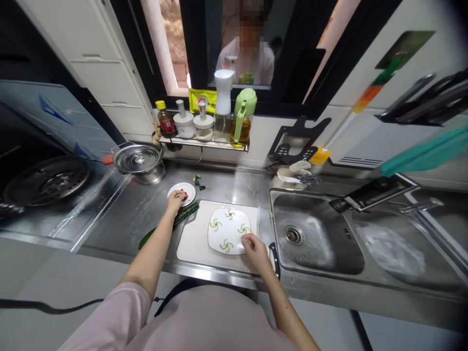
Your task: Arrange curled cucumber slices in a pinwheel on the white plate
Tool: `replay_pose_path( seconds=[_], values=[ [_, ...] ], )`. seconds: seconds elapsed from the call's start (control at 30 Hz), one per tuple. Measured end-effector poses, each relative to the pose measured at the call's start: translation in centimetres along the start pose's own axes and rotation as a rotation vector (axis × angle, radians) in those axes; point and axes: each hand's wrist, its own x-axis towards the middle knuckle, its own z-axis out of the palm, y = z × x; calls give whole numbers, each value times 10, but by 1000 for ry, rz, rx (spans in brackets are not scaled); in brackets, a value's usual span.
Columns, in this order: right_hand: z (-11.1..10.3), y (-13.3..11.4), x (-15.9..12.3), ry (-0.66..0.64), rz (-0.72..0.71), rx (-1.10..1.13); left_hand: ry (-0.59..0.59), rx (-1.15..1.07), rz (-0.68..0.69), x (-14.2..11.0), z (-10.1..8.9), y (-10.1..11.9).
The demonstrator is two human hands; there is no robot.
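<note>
Clock face centred on the square plate [234, 246], 12 pointing away from you. The plate lies on the cutting board [197, 246], bearing four green swirls at about 12, 3, 6 and 10 o'clock; their finer detail is too small to read. Your right hand [255, 248] is at 4 o'clock, over the rim and hiding a bit of it. Its fingers are curled in towards the thumb; you cannot tell whether the tips pinch anything. Just beside it, at 3 to 4, lies the knife [275, 261], its pale blade hard to make out. At 9 to 10 lies a cucumber [188, 211], its middle hidden under your left forearm.

Your left hand [177, 197] is at 10 o'clock, over the small plate [190, 190], fingers bent down at the red bits [185, 195] (partly covered by them). Its grip cannot be told from here. Green offcuts [197, 183] lie beyond, towards 11. Further out, the sink [318, 239] is at 3, the lidded pot [148, 170] at 10, and bottles on the shelf [219, 143] at 12. The hob pan [47, 180] at 9 to 10 is dark and indistinct.
</note>
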Motion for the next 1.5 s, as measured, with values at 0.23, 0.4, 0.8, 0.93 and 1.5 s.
replay_pose_path(
  seconds=[0.23, 0.4, 0.8, 0.93, 1.5],
  values=[
    [4, 2, 3, 0, -19, 15, -41, -176, -17, -17, -6, 27],
    [5, -24, 24, 12, -104, 47, -135, -189, 90, -58, 22, 60],
    [-12, -67, 34, -67, -441, -331, -579, -209, 44, -190, 90, 73],
    [-13, -61, 26, -108, -426, -389, -596, -207, 25, -193, 85, 69],
    [-21, -60, 9, -147, -518, -551, -625, -101, 71, -207, 80, 68]
  ],
)
